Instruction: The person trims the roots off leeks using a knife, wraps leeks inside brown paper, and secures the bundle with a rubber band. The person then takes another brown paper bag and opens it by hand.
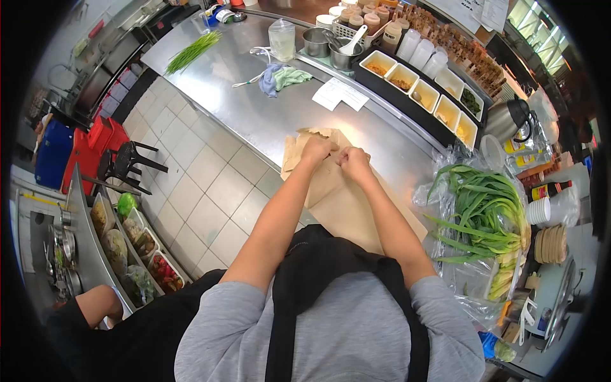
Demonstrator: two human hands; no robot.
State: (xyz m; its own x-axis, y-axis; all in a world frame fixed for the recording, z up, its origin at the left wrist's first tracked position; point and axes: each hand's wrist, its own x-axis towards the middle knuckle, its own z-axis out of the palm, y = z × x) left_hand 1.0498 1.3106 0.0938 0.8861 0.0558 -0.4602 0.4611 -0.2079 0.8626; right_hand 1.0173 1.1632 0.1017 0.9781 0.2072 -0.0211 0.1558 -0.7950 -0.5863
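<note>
A large sheet or bag of brown paper (347, 207) lies at the near edge of the steel counter, its far end crumpled and uneven. My left hand (319, 149) is closed on the paper near that far end. Just to its right, my right hand (354, 159) is also closed at the paper, its fingers pinched. The two hands are close together, with a small gap between them. Two white paper slips (340, 94) lie on the counter beyond the hands.
Leafy green onions (480, 210) on clear plastic lie at the right. Ingredient containers (417, 92) line the back right. A cloth (280, 79), plastic bag (282, 41) and chives (193, 52) are further left. A co-worker's arm (100, 305) shows at lower left.
</note>
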